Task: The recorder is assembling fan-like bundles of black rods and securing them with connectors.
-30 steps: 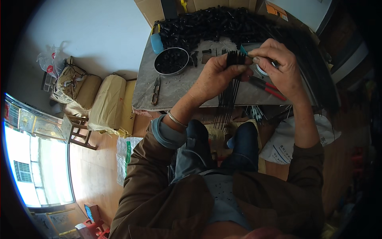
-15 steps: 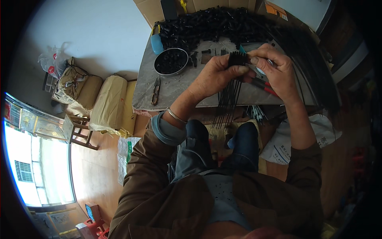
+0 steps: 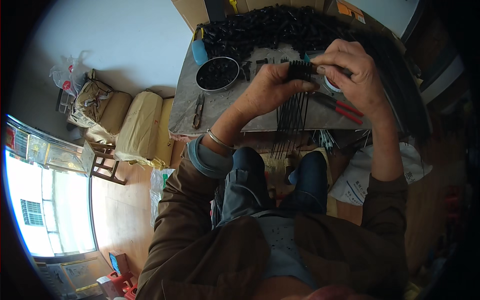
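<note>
The left hand (image 3: 267, 89) is clenched around a fan of thin black rods (image 3: 291, 120), pinching them just below the row of small black caps (image 3: 299, 70) at their upper ends, while the free lengths hang down past the near edge of the grey stone-topped table (image 3: 220, 112) toward the person's knees. The right hand (image 3: 352, 75) meets it from the other side, thumb and forefinger closed on the end of the capped row; whether it grips a loose cap or only the rod tips is too small to tell.

To do this step well, I judge that the left-hand grip should stay firm and close to the tips, so the rods remain level and evenly spaced. The right hand does best working one rod at a time, pushing straight along its length rather than at an angle, which could bend it or splay its neighbours.

More parts lie within reach: a round metal bowl of black pieces (image 3: 217, 74), a heap of black tubes (image 3: 270, 27) along the far edge, and red-handled pliers (image 3: 340, 106) just beside the right hand.
</note>
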`<action>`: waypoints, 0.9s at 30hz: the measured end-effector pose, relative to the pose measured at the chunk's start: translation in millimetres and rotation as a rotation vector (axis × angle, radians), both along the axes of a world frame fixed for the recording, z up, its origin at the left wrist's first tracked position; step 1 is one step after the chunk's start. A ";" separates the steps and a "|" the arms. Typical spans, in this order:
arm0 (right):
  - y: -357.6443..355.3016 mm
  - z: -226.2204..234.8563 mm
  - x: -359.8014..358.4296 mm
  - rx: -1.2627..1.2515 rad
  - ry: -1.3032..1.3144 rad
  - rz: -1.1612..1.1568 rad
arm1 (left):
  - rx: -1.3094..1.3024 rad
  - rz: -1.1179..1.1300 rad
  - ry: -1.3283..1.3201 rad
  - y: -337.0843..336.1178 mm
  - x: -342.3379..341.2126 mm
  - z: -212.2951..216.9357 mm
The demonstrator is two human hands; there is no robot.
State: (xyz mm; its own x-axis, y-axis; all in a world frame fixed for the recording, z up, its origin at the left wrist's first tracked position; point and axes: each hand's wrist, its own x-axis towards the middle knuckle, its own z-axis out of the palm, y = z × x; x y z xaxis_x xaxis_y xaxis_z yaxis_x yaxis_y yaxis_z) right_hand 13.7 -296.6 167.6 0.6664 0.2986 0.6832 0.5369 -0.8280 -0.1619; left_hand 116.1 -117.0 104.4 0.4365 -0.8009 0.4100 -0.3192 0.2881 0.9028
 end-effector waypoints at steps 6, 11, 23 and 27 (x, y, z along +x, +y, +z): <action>8.3 -9.5 11.6 0.082 0.042 0.007 | 0.001 0.048 -0.069 3.6 8.3 -4.6; 13.8 -6.1 18.6 0.008 -0.051 0.048 | 0.108 0.154 -0.230 12.3 13.8 1.5; 13.2 -9.3 24.7 0.109 0.079 0.137 | 0.116 0.201 -0.427 15.6 18.1 1.4; 11.7 -19.9 23.1 0.420 0.299 0.219 | -0.009 0.171 -0.450 12.0 15.8 -2.0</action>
State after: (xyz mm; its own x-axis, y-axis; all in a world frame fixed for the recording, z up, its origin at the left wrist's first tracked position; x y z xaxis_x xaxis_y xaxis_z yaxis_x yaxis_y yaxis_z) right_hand 36.8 -284.9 147.7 0.8022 0.1950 0.5644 0.5695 -0.5339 -0.6250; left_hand 132.0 -104.9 102.4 0.3396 -0.7286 0.5948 -0.7211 0.2043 0.6620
